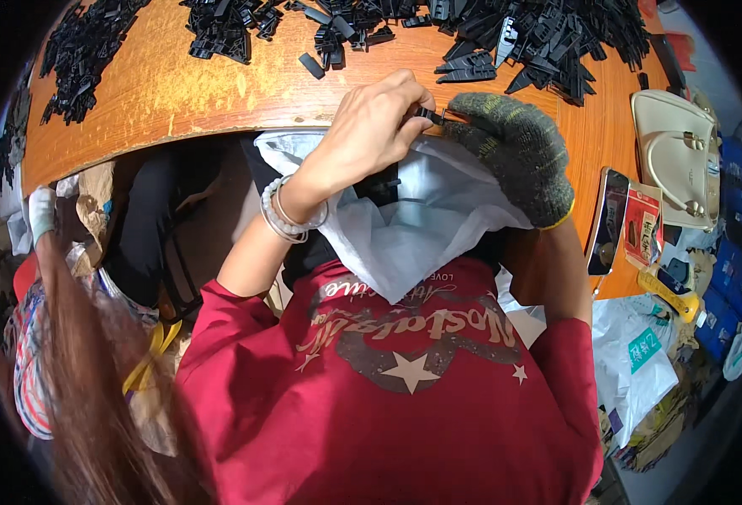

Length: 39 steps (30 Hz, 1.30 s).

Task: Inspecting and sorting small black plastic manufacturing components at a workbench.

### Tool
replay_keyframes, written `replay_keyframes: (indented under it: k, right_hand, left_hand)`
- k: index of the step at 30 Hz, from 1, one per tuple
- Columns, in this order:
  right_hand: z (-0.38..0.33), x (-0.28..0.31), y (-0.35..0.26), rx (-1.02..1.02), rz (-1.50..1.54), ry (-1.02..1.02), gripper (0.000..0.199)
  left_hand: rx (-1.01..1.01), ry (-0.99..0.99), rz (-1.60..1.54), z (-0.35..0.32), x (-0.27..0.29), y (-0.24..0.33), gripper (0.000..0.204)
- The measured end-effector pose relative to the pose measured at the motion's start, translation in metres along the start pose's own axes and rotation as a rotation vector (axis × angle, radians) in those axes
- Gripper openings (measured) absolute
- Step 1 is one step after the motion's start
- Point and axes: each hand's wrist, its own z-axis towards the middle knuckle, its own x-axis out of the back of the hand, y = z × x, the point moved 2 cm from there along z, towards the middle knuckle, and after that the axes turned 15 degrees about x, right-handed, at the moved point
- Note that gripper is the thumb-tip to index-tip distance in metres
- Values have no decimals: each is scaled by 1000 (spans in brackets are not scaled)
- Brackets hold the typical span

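left hand (371, 126) bare, pinching small black part (428, 114) | right hand (514, 151) gloved, gripping its other end | at table (177, 93) near edge, over white bag (421, 227) | keep both pinches tight, part level

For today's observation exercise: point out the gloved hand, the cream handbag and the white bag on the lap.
Gloved right hand (518, 156), head view, back of glove.
Cream handbag (674, 156), head view, front panel.
White bag (426, 231), head view, front fold.

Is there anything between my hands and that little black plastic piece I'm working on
Nothing visible. The left hand and the gloved right hand both pinch the small black piece directly, above the white bag.
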Motion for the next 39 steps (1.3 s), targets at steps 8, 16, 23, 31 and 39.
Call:
replay_keyframes:
  k: [8, 16, 23, 31, 39]
  right_hand:
    - [27, 15, -21, -139, -83, -334, 28]
    - [35, 1, -20, 251, -307, -408, 23]
    - [40, 2, -17, 78, -260, -513, 24]
    - [-12, 5, -18, -311, 400, 46, 30]
    - [-23, 2, -25, -443, 798, 140, 29]
  left_hand:
    - [-3, 0, -27, 0, 1, -3, 15]
    - [-84, 41, -156, -3, -4, -3, 20]
    - [-69, 43, -193, -4, -7, -3, 19]
    - [220, -173, -503, -10, 13, 1, 10]
    - [343, -449, -1238, -16, 9, 3, 19]
